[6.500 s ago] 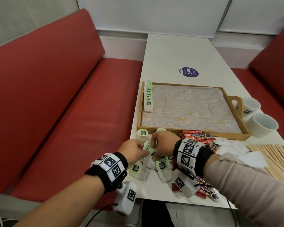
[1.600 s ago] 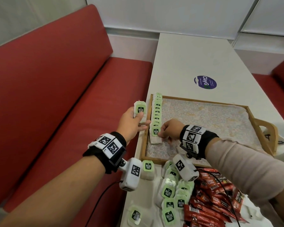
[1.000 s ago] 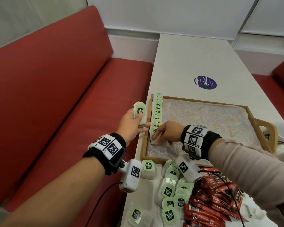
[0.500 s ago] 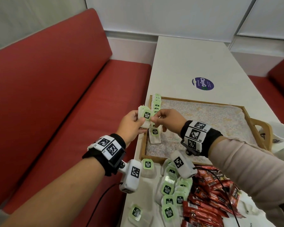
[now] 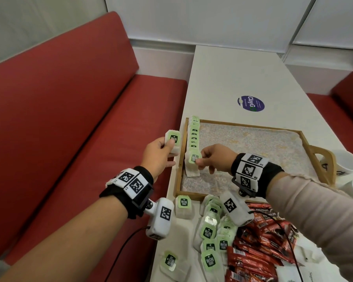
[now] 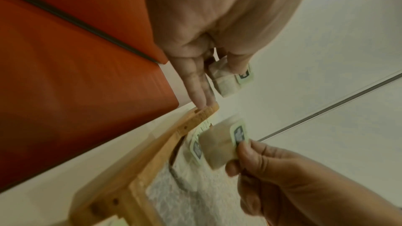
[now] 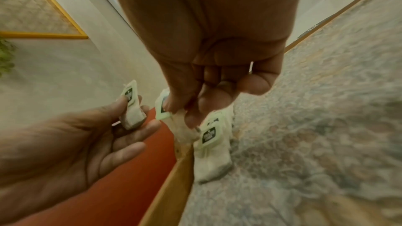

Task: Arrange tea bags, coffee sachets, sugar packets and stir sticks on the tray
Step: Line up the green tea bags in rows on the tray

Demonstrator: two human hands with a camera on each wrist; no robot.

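Observation:
A wooden tray (image 5: 179,176) with a patterned liner lies on the white table. A row of green-labelled tea bags (image 5: 193,137) runs along its left wall. My right hand (image 5: 199,160) pinches one tea bag (image 5: 193,159) by its label over the near end of that row, above a bag lying flat (image 7: 211,152). My left hand (image 5: 168,146) hovers just left of the tray and grips a small stack of tea bags (image 5: 173,141) under the thumb. Loose tea bags (image 5: 210,231) and red coffee sachets (image 5: 259,241) lie heaped in front of the tray.
Two white cups (image 5: 346,163) stand beyond the tray's right handle (image 5: 322,159). A purple sticker (image 5: 251,103) marks the table behind the tray. A red sofa (image 5: 69,119) runs along the table's left edge. White packets (image 5: 293,271) lie at the bottom right.
My right hand took a tea bag from the stack in my left hand and carried it down to the near end of the row. The left hand drew back slightly to the left.

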